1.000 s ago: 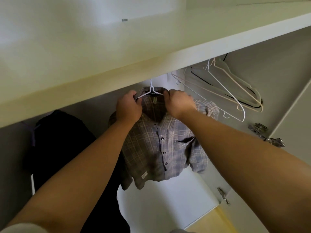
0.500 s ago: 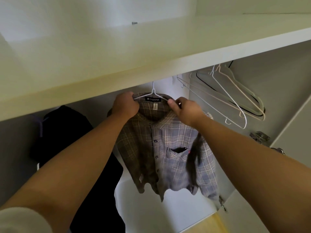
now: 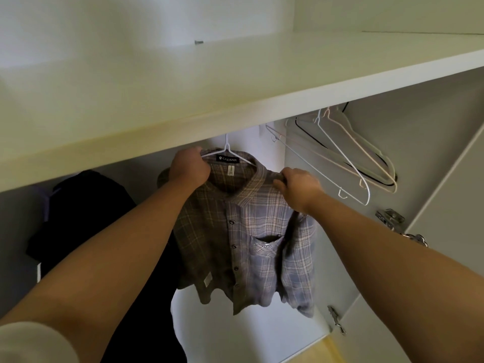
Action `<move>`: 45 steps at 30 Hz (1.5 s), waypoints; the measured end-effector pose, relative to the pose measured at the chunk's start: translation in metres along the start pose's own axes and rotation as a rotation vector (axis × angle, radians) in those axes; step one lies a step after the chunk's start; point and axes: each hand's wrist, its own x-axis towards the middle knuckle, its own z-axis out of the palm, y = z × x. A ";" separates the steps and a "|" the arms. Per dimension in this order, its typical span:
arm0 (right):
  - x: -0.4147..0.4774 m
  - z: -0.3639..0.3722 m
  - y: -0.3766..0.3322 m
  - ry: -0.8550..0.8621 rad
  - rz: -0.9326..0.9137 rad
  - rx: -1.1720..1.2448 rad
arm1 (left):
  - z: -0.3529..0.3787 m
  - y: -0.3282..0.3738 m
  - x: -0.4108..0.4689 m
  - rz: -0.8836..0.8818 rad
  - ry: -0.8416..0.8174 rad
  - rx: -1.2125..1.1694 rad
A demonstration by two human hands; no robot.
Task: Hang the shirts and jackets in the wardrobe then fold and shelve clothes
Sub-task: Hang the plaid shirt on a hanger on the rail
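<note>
The plaid shirt (image 3: pixel 248 231), half brown and half blue-grey, buttoned, with a chest pocket, hangs on a white hanger (image 3: pixel 227 150) under the shelf (image 3: pixel 235 87). The left hand (image 3: pixel 190 166) grips one shoulder and the right hand (image 3: pixel 298 183) pinches the other.

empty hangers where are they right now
In the head view the empty hangers hang bunched under the shelf at upper right, just right of the plaid shirt and the right hand, above the door hinge.
</note>
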 end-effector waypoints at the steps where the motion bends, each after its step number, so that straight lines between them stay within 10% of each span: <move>1: -0.002 0.000 0.004 -0.033 0.021 0.034 | 0.001 0.002 0.001 -0.001 0.014 -0.006; 19: -0.030 -0.010 0.042 -0.041 0.327 0.088 | 0.008 0.011 -0.007 0.039 0.141 -0.010; 24: -0.037 -0.007 0.044 0.004 0.287 0.227 | 0.035 0.031 -0.036 0.609 0.479 0.079; 33: -0.043 -0.007 0.038 0.077 0.265 0.288 | 0.064 0.081 -0.030 0.943 -0.096 0.276; 45: -0.045 -0.035 0.051 0.118 -0.011 0.026 | 0.077 0.070 -0.024 0.907 -0.035 0.259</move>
